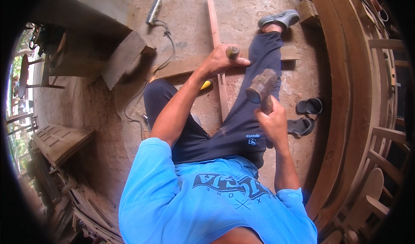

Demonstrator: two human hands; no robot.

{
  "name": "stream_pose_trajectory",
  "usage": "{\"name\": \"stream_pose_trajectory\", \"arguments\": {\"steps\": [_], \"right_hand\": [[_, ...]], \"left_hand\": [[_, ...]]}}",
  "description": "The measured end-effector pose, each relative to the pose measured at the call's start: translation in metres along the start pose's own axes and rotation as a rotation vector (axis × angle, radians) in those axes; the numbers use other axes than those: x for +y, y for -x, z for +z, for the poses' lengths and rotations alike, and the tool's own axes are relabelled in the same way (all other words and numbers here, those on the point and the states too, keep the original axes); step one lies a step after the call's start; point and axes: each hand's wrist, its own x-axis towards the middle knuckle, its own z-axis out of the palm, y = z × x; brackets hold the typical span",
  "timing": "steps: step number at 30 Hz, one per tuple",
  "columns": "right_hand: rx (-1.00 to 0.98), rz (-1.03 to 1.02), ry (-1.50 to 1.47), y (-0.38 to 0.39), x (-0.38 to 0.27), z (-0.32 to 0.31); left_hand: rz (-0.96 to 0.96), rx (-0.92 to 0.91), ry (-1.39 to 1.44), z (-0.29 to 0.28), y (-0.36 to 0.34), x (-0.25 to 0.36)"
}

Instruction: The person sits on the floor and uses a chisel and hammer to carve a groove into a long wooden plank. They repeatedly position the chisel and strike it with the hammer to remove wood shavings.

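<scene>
My left hand [225,58] grips an upright tool handle [232,51], probably a chisel's, over the crossing of a long narrow wooden strip [223,100] and a wider board [177,66] on the floor. The tool's lower part is largely hidden. My right hand [273,119] is closed on the handle of a heavy hammer [263,85], its blocky head raised above my outstretched leg. A yellow object [205,85] lies beside my left forearm, partly hidden.
A power tool [154,11] with a cord lies at the top left. Wooden blocks [123,58] and panels [60,138] stand left. Dark sandals [308,106] lie right, beside long thick beams [335,114] and chair-like frames [384,166].
</scene>
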Motion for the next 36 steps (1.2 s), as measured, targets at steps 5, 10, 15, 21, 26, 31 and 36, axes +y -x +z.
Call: {"name": "stream_pose_trajectory", "arguments": {"steps": [5, 10, 15, 21, 26, 31, 36], "right_hand": [[0.011, -0.013, -0.018, -0.008, -0.029, -0.005], [0.056, -0.099, -0.112, -0.023, -0.057, -0.014], [0.089, -0.387, 0.243, -0.073, -0.046, 0.022], [0.043, -0.374, 0.313, -0.072, -0.058, 0.014], [0.064, -0.532, -0.101, -0.050, -0.080, 0.007], [-0.079, -0.316, 0.696, -0.073, -0.054, 0.045], [-0.007, -0.459, 0.315, -0.063, -0.057, 0.028]], "left_hand": [[0.013, -0.066, 0.100, 0.004, -0.003, -0.006], [0.068, -0.042, 0.105, 0.010, -0.004, -0.020], [0.256, -0.006, 0.145, 0.012, 0.005, -0.014], [0.293, 0.052, -0.051, 0.004, 0.005, -0.007], [0.242, 0.048, -0.103, -0.005, 0.009, -0.047], [0.531, 0.088, -0.531, -0.008, 0.001, -0.077], [0.445, 0.042, -0.267, -0.004, 0.003, -0.064]]}}
